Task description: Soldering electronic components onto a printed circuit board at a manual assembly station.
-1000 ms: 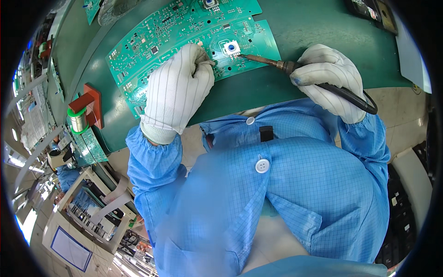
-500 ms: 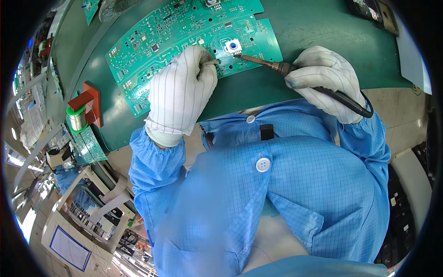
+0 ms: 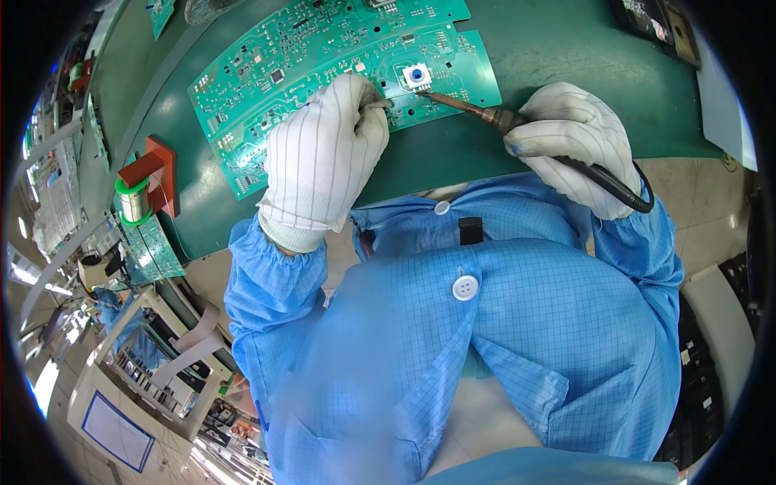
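A green circuit board lies on the green work surface, tilted in view. Near its right end is a white square component with a blue centre. My right hand, in a white striped glove, is closed round a soldering iron. The iron's tip meets the board at the lower edge of the white component. My left hand, gloved the same way, rests over the board's near edge. Its thumb and fingers are pinched together just left of the component, and what they hold is too small to make out.
A spool of solder wire with green rims hangs on a red-brown stand at the left. Beside it sits another green circuit board. A dark case lies at the far right. The table's near edge runs close to my body.
The board, both hands and the iron appear slightly farther right in the picture. The iron's tip stays by the white component, and both grips look the same.
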{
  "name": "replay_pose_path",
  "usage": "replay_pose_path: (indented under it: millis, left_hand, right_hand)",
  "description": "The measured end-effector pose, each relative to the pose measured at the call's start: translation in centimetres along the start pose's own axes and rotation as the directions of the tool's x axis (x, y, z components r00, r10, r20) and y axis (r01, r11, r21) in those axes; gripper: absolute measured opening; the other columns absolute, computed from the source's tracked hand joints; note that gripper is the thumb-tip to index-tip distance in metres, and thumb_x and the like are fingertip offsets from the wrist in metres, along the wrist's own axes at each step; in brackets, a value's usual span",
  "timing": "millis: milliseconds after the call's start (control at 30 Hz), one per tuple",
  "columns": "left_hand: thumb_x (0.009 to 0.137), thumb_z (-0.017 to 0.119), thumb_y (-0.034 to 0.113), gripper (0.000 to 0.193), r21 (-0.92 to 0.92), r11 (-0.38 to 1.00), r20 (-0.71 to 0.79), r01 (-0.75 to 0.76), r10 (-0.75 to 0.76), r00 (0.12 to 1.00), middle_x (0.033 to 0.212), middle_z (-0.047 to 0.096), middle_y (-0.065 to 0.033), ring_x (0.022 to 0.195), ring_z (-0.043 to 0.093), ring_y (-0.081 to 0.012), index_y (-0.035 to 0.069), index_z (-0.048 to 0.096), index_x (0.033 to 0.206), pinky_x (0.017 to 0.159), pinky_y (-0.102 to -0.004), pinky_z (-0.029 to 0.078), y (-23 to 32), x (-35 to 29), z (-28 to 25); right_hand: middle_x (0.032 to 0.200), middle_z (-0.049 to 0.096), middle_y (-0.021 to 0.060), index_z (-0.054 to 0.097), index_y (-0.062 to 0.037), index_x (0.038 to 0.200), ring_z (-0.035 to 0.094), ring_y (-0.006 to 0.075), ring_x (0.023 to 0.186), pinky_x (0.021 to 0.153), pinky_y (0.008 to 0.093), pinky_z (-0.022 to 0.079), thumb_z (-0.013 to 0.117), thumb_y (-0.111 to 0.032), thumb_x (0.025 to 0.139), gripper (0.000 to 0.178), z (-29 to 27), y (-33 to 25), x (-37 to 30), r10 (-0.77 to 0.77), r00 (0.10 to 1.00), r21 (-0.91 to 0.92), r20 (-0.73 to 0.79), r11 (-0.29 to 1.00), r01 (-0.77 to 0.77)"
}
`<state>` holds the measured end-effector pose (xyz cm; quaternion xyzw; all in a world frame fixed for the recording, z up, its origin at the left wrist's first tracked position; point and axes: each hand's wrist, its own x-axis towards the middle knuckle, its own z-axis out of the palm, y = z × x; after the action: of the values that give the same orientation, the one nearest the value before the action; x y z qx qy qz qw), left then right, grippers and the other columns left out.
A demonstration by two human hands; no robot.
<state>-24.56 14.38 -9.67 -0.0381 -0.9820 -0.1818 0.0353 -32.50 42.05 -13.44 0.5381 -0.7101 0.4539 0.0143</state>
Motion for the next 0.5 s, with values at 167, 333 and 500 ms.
replay_pose_path:
  millis: [167,333,500]
  left_hand:
    - [0.088,0.067,0.013,0.009,0.028,0.999,-0.001,-0.017,0.017,1.000,0.078,0.069,-0.0134,0.068,0.068,-0.0321,0.007,0.062,0.091,0.059,-0.0402,0.054,0.01,0.06,0.07]
    - [0.088,0.066,0.014,0.009,0.023,1.000,-0.007,-0.017,0.017,1.000,0.077,0.068,-0.0135,0.067,0.068,-0.0318,0.007,0.062,0.091,0.058,-0.0401,0.054,0.02,0.02,0.06]
    - [0.089,0.066,0.015,0.009,0.059,0.996,-0.038,-0.064,0.066,0.997,0.076,0.068,-0.0131,0.066,0.068,-0.0315,0.008,0.062,0.092,0.058,-0.0396,0.054,-0.20,-0.14,0.04]
  right_hand:
    - [0.091,0.070,0.0083,0.071,-0.0086,0.101,0.067,0.0289,0.085,0.077,0.0401,0.054,0.077,-0.009,0.077,0.024,0.09,-0.13,-0.11,0.005,1.000,0.006,-0.029,1.000,-0.005]
    - [0.091,0.068,0.0089,0.072,-0.0092,0.100,0.067,0.0291,0.086,0.077,0.0400,0.054,0.077,-0.010,0.077,0.024,0.24,0.00,-0.28,0.004,0.999,0.003,-0.052,1.000,-0.004]
    - [0.091,0.069,0.0094,0.073,-0.0090,0.097,0.067,0.0296,0.085,0.076,0.0398,0.054,0.077,-0.010,0.078,0.020,0.16,-0.57,0.22,0.007,1.000,-0.040,-0.027,0.999,-0.008]
